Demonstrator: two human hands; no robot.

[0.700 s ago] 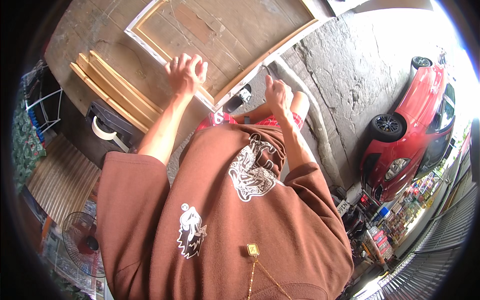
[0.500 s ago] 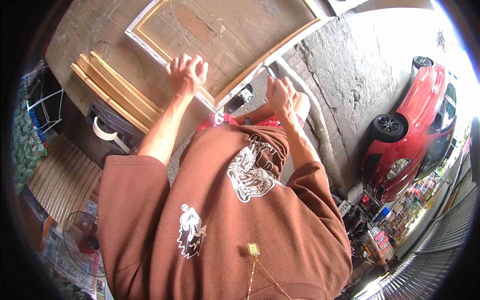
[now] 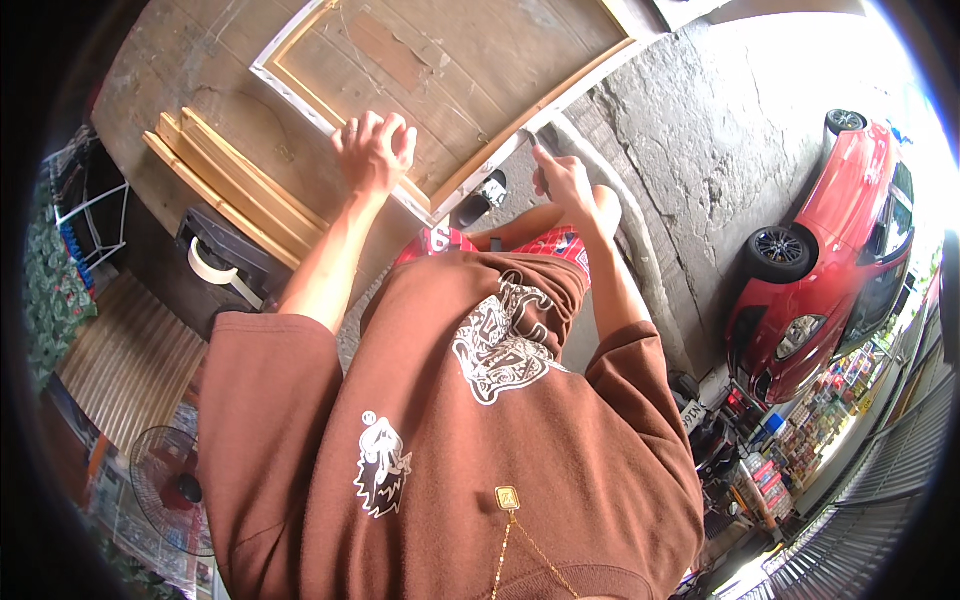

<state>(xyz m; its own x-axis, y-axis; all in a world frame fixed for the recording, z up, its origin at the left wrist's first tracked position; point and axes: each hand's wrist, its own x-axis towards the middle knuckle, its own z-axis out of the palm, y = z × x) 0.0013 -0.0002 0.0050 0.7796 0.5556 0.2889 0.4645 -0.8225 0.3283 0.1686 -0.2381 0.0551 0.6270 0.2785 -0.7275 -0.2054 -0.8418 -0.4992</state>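
Observation:
A wooden stretcher frame with white material wrapped over its outer edges lies on a brown board surface. My left hand is closed over the frame's near-left bar, fingers curled around it. Beside the near-right bar, my right hand is closed around a slim tool. The tool's tip points at the white edge and seems to touch it. My fingers hide most of the tool, so its exact kind cannot be made out.
Several loose wooden strips lie left of my left arm, near a dark case with a cream handle. A black slide sandal is beneath the frame's near corner. A red car stands right; a fan sits lower left.
My right hand has turned, its thumb side now facing up along the tool, and the tool's tip has shifted slightly left toward the white edge. My left hand holds its place.

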